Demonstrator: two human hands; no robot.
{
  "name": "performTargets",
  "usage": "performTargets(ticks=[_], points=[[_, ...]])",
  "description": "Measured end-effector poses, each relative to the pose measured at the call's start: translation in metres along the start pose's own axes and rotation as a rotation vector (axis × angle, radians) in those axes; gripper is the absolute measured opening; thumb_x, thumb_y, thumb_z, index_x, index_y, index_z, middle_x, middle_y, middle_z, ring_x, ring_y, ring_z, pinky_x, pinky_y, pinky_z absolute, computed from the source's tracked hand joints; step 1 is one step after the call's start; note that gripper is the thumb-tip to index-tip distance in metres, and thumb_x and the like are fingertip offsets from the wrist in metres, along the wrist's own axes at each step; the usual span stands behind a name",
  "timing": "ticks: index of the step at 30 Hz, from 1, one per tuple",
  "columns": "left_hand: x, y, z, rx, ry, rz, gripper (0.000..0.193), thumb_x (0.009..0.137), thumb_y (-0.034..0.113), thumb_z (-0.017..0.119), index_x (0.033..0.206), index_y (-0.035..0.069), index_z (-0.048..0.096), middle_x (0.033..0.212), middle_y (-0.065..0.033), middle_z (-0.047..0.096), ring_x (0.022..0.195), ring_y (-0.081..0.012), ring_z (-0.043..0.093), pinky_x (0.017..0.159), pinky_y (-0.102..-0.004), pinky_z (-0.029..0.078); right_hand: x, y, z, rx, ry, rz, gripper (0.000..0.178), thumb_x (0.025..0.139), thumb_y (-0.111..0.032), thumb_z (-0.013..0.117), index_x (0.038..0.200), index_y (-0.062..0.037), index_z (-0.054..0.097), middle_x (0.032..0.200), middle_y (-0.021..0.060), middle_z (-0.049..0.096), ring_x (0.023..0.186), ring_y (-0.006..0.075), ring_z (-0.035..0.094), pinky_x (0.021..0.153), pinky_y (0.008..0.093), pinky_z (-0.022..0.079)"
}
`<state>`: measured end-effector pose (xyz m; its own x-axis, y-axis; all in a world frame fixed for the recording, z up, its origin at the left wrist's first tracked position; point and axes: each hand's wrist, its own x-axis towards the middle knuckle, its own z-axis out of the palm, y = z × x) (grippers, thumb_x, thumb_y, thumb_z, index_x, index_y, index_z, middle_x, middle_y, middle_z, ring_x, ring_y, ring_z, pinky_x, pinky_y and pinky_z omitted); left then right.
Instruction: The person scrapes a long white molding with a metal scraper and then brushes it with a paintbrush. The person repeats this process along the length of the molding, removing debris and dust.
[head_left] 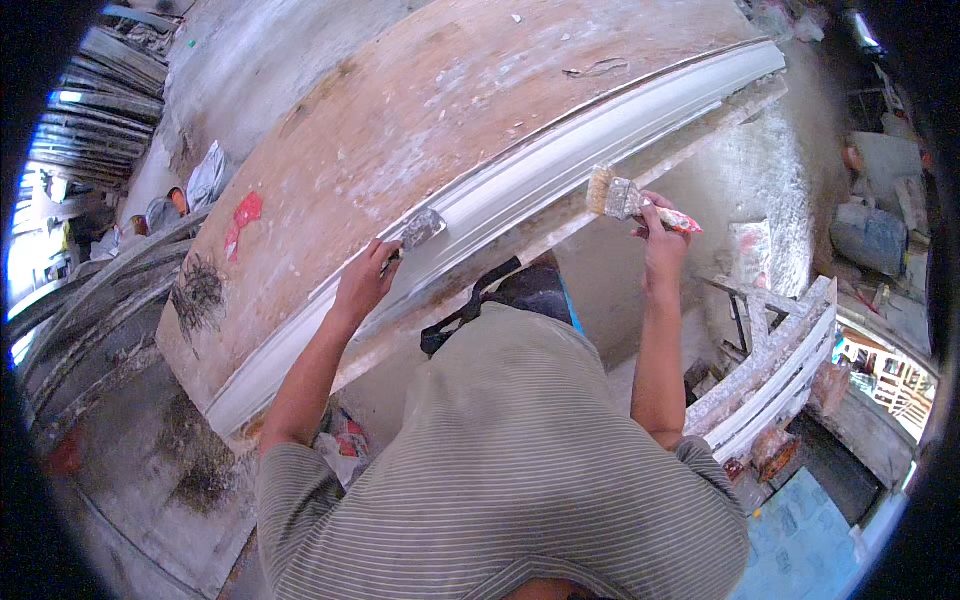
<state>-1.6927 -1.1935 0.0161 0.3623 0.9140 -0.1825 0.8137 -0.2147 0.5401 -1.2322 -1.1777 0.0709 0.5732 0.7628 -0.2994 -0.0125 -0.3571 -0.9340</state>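
A long white moulding [560, 125] with lengthwise ridges lies along the near edge of a large worn table [400, 110]. My left hand [368, 278] is closed around a putty knife [423, 228], whose grey, smeared blade is at the moulding's surface. Whether the blade presses on it I cannot tell. In my right hand [662, 240] is a flat paintbrush [622, 197] with pale bristles and a red and white handle end. The brush is held to the right of the moulding, apart from it, its bristles pointing left.
Long curved mouldings [95, 285] are stacked at the left, with more strips behind. A red scrap [243, 222] and a dark wiry tangle [200, 295] lie on the table. To the right stand a white-splashed frame [770, 370], a blue-grey drum [868, 238] and a light blue sheet [800, 540].
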Motion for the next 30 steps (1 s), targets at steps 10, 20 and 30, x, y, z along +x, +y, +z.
performTargets(ticks=[10,20,30], points=[[0.183,0.105,0.011,0.012,-0.203,0.17,0.026,0.097,0.024,0.053,0.118,0.011,0.061,0.111,-0.0153,0.064,0.097,-0.0393,0.065,0.082,-0.048,0.053,0.024,-0.002,0.016,-0.029,-0.083,-0.048,0.019,0.091,-0.012,0.068,0.108,-0.0043,0.072,0.097,0.0035,0.072,0.082,0.01,0.066,0.06,0.0253,0.052],[0.177,0.131,0.0,0.024,-0.263,0.014,0.024,0.094,0.02,0.06,0.116,0.012,0.061,0.107,-0.0139,0.063,0.095,-0.0381,0.065,0.079,-0.0472,0.053,0.126,0.01,-0.044,0.014,0.076,-0.027,0.021,0.092,-0.014,0.069,0.111,-0.0041,0.071,0.1,0.0043,0.072,0.082,0.0116,0.067,0.061,0.0246,0.053],[0.416,0.281,0.086,0.075,-0.173,0.293,0.021,0.088,0.015,0.055,0.101,0.004,0.067,0.102,-0.0218,0.067,0.093,-0.041,0.066,0.079,-0.0509,0.053,0.184,0.001,-0.092,0.144,0.247,0.041,0.021,0.092,-0.012,0.069,0.11,-0.0016,0.071,0.1,0.006,0.072,0.08,0.0119,0.067,0.06,0.0247,0.051]])
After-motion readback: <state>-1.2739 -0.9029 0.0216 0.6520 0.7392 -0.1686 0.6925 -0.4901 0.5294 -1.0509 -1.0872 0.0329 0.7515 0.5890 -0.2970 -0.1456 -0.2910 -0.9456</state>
